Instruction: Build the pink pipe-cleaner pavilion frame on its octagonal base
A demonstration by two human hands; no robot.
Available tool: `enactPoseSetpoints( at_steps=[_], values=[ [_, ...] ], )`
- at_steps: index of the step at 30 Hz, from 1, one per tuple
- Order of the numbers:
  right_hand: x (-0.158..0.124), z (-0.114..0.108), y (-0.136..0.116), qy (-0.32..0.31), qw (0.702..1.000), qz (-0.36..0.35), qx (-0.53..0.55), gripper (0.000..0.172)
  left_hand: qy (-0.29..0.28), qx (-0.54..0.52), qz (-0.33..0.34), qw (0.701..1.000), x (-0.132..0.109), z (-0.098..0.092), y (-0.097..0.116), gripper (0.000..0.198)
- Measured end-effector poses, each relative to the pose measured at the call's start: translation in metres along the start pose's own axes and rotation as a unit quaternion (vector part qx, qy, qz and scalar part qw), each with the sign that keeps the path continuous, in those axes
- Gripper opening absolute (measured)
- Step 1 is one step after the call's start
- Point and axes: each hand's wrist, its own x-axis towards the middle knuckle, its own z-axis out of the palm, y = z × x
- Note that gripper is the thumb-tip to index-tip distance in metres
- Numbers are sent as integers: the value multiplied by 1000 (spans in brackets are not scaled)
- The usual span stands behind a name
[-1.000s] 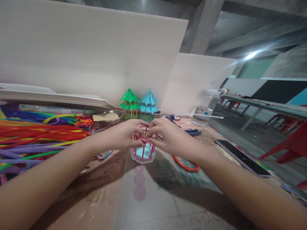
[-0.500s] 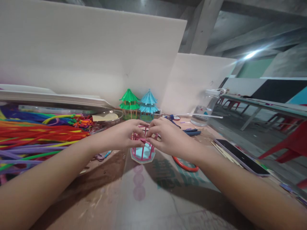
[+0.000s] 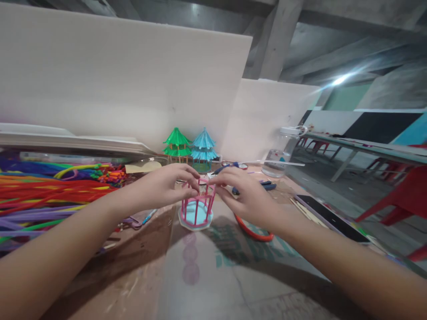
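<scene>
A small pink pavilion frame point(image 3: 197, 212) stands upright on a pale-blue, many-sided base point(image 3: 195, 223) in front of me. Its thin posts meet a pink ring at the top. My left hand point(image 3: 175, 184) is at the ring's left side, thumb and fingertips closed on it. At the upper right edge of the frame is my right hand point(image 3: 248, 195), its thumb and fingers apart and the fingertips close to the ring. Whether those right fingertips touch the pink ring I cannot tell. Behind stand a green model pavilion point(image 3: 176, 144) and a blue one point(image 3: 204, 144).
Colourful pipe cleaners point(image 3: 50, 191) fill the left side. An orange-red ring point(image 3: 255, 233) lies near my right wrist. Dark-handled pliers point(image 3: 268, 186), a water bottle point(image 3: 280, 153), wooden sticks point(image 3: 308, 211) and a phone point(image 3: 330, 218) are to the right. White boards point(image 3: 116, 80) stand behind.
My right hand has drawn back to the right and its fingers have spread. More of the pink frame's top shows. The view has shifted slightly.
</scene>
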Motion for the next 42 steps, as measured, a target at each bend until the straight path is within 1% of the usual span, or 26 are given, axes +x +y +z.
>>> enactPoseSetpoints(
  at_steps=[2, 4, 9, 13, 19, 21, 25, 27, 31, 35, 37, 42],
  values=[
    [-11, 9, 6, 16, 999, -20, -23, 20, -2, 8, 3, 1000, 0, 1, 3, 17],
    [-18, 16, 13, 26, 999, -15, -28, 17, 3, 12, 3, 1000, 0, 4, 5, 19],
    [-23, 28, 22, 48, 999, 1, 11, 16, 37, 12, 19, 999, 0, 15, 7, 23],
    [-23, 31, 20, 43, 999, 4, 26, 13, 33, 23, 39, 998, 1, 22, 7, 20],
    [-24, 31, 18, 44, 999, 6, 30, 12, 41, 18, 33, 998, 1, 22, 8, 17],
    [-23, 30, 18, 44, 998, 10, 35, 13, 45, 20, 30, 998, 1, 22, 9, 19],
    [-25, 30, 13, 63, 994, 61, 67, 8, 47, 28, 22, 998, 1, 23, 12, 25],
    [-27, 32, 10, 68, 990, 93, 77, 10, 48, 31, 21, 998, 1, 23, 13, 26],
    [-30, 40, 7, 32, 980, 163, 110, 13, 52, 39, 16, 998, 1, 22, 14, 30],
    [-29, 47, 3, -11, 957, 222, 185, 15, 56, 53, 17, 997, 1, 22, 15, 26],
    [-28, 48, 2, -14, 950, 236, 204, 16, 58, 61, 15, 996, 2, 22, 16, 24],
    [-27, 48, -1, -9, 948, 241, 208, 15, 59, 70, 18, 996, 3, 24, 21, 19]
  ],
)
